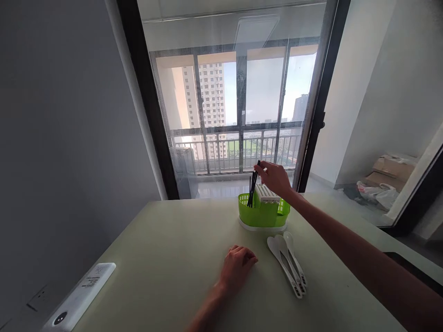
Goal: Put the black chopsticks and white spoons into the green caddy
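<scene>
The right hand (275, 179) reaches over the green holder (259, 217). Its thumb and fingers pinch the tops of some thin black chopsticks (254, 185), so this grip is closed on them. The chopsticks lean a little, and their low ends are down in the left part of the holder. One more thin black stick stands just to the left of the bunch.

The holder sits near the far side of the pale table (166, 249), on a white base (256, 228). A white block with slots (266, 193) is in its middle, under the right hand.

The left hand (238, 262) rests on the table, in front of the holder. Its fingers are softly bent and partly open, and I see nothing in this grip.

Three white spoons (287, 263) lie on the table to the right of the left hand. They are close together, like a fan. Their round ends point at the holder, and their handles have little pictures at the tips. A long white thing with writing (85, 295) lies far to the left, by the wall.
</scene>
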{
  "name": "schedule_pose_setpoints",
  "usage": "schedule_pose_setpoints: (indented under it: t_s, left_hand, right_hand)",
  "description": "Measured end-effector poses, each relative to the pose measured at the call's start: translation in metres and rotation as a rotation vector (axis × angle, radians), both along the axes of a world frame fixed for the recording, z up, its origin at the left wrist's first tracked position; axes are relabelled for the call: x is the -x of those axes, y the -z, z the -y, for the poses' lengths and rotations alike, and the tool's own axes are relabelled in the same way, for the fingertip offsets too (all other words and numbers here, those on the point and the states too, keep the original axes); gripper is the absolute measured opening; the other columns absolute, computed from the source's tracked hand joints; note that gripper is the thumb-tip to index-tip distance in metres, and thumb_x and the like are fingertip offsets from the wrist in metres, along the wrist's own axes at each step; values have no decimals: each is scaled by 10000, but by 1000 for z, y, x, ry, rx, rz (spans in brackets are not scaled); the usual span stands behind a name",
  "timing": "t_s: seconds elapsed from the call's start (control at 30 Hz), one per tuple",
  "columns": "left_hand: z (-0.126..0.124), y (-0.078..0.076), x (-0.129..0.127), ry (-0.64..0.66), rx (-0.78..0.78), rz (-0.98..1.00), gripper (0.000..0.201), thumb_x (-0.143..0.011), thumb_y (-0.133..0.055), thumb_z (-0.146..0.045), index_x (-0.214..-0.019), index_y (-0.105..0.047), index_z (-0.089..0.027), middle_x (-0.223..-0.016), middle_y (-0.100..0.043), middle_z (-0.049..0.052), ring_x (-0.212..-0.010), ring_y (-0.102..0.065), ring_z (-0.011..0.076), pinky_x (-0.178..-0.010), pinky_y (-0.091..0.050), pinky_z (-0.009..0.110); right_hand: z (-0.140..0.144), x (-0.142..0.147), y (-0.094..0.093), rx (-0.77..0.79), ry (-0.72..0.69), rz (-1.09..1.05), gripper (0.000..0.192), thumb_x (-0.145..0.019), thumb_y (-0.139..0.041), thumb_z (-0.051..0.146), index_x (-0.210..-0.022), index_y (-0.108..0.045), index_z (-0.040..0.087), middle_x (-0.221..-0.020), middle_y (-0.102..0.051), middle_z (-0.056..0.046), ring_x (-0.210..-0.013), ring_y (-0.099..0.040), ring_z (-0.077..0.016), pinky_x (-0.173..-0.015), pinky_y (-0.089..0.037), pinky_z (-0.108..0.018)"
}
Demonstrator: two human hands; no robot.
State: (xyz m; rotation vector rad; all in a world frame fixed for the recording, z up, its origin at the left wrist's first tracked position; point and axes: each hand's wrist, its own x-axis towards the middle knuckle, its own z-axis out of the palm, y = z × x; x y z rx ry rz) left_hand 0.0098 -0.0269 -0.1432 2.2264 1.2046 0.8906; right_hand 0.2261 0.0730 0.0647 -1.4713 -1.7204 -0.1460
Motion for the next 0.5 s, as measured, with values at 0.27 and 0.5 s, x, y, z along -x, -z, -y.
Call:
schedule_pose_setpoints:
  t_s: [0.27, 0.5]
  left_hand:
    - [0, 4, 0, -5, -11, -15, 131, -884, -649, -311, -846, -750, -237, -861, -745, 31, -899, -627, 212, -868, -501, 356]
    - [1, 1, -1, 0, -16, -22, 125, -882, -639, -285, -839, -745, -234, -870, -747, 34, -898, -631, 210, -876, -500, 362]
  right_hand:
    - [-60, 17, 33, 263, 25, 39, 321, -1005, -489, 402, -912, -705, 184, -827, -740, -77, -771, -677, -198, -670, -441, -277]
    - [-72, 16, 40, 385, -5, 25, 348, -965, -617, 370, -1261, -590, 189, -1270, -613, -76, -1052, -644, -207, -893, -561, -427]
